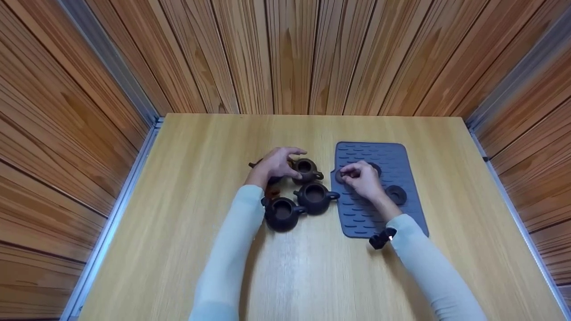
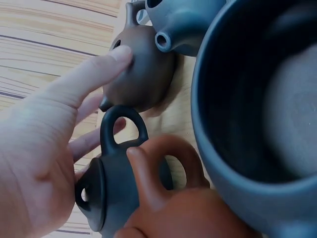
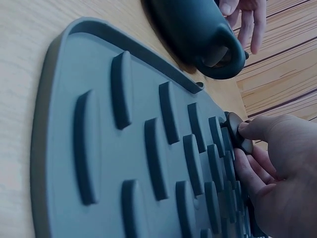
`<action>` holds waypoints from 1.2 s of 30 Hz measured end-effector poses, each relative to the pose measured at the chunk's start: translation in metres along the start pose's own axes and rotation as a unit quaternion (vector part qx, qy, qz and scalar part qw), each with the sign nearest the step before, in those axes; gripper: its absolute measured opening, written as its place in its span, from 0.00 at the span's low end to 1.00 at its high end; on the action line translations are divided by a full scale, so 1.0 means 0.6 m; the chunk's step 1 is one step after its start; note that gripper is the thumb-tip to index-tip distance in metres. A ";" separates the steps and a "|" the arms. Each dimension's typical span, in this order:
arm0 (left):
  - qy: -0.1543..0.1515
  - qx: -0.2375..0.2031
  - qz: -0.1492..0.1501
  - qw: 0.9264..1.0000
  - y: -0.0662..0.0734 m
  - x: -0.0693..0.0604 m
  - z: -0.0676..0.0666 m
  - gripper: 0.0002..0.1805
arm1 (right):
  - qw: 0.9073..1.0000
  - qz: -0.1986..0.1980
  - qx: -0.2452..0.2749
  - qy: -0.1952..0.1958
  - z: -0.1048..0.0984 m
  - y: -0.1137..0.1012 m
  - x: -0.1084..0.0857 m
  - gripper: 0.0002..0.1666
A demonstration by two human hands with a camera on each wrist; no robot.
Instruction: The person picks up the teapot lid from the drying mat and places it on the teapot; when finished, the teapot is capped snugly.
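My left hand [image 1: 277, 163] is beside an uncovered brown teapot [image 1: 305, 171], thumb and fingers spread. In the left wrist view the thumb overlaps this teapot [image 2: 141, 74]; whether it touches is hard to tell. Under that hand and forearm, partly hidden, are a lidded black teapot [image 2: 119, 198] and a reddish-brown teapot [image 2: 193, 213]. Over the grey mat [image 1: 357, 214], at its left edge, my right hand [image 1: 365, 180] pinches a small dark teapot lid [image 3: 238, 133] between thumb and fingers. Another round dark lid [image 1: 396, 195] lies on the mat; one more [image 1: 376, 169] shows partly behind the right hand.
Two uncovered black teapots stand near the mat's left side: one [image 1: 316, 205] with its handle reaching the mat edge, the other [image 1: 283, 221] closer to the person. Wood-panelled walls [image 1: 290, 58] enclose the back and sides of the wooden table [image 1: 303, 276].
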State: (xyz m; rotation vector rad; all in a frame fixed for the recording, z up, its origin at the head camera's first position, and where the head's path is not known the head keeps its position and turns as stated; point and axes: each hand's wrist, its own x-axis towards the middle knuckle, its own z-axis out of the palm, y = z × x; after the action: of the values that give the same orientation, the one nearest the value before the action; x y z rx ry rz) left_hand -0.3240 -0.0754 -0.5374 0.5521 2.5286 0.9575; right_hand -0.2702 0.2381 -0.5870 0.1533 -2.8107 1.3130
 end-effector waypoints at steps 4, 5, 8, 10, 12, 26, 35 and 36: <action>-0.010 0.022 -0.003 1.000 0.002 0.001 -0.001 0.43 | 1.000 0.000 0.003 -0.001 0.001 -0.001 0.000 0.11; -0.011 0.024 -0.004 1.000 0.002 0.000 -0.001 0.43 | 1.000 0.000 0.003 -0.001 0.001 -0.001 0.000 0.11; -0.012 0.029 -0.007 0.999 0.002 0.000 -0.002 0.41 | 1.000 -0.003 0.001 -0.002 0.003 -0.001 0.000 0.10; -0.012 0.033 -0.005 0.999 0.002 0.001 -0.002 0.39 | 1.000 -0.004 -0.001 -0.001 0.003 -0.001 0.000 0.10; -0.010 0.038 -0.001 0.999 0.001 0.002 -0.003 0.37 | 1.000 -0.007 -0.003 0.000 0.004 -0.001 0.000 0.10; -0.015 0.028 -0.016 0.999 0.000 0.001 -0.003 0.34 | 1.000 -0.019 0.002 0.017 0.008 -0.001 -0.002 0.09; -0.015 0.019 -0.017 1.000 0.004 0.003 0.000 0.34 | 1.000 -0.016 0.005 0.024 0.000 -0.011 0.000 0.09; -0.014 0.019 -0.017 1.000 0.004 0.003 -0.001 0.34 | 1.000 -0.014 0.009 0.023 -0.002 -0.014 0.001 0.09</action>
State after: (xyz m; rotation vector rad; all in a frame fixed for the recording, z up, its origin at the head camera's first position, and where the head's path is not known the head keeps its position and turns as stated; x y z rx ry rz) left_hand -0.3249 -0.0731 -0.5358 0.5295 2.5275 0.8840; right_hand -0.2701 0.2335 -0.5798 0.1600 -2.7493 1.3199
